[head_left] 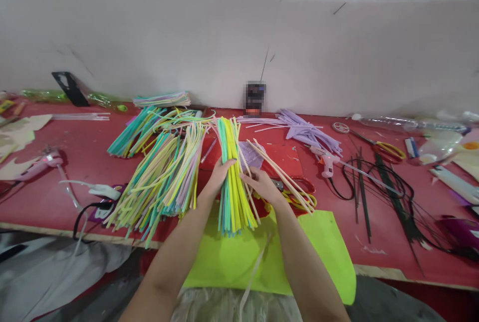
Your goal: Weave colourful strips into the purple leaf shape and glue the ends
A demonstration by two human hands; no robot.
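Note:
A bundle of yellow and teal pipe cleaners [234, 177] stands fanned out at the middle of the table, its lower ends over a lime-green sheet [314, 247]. My left hand [220, 175] grips the bundle from the left, with the thumb across its front. On the other side, my right hand [264, 186] has its fingers curled against the bundle's right edge, by a cream stem. Several loose cream pipe cleaners [284, 175] slant down just right of that hand. Big mixed-colour bunches of pipe cleaners [149, 187] lie to the left.
Purple pipe cleaners [310, 130] lie behind on the right. A pink glue gun [327, 162], scissors [389, 150] and dark cables [407, 182] are at the right; another glue gun [41, 165] is far left. A pale partition [168, 43] rises behind the red table [333, 227].

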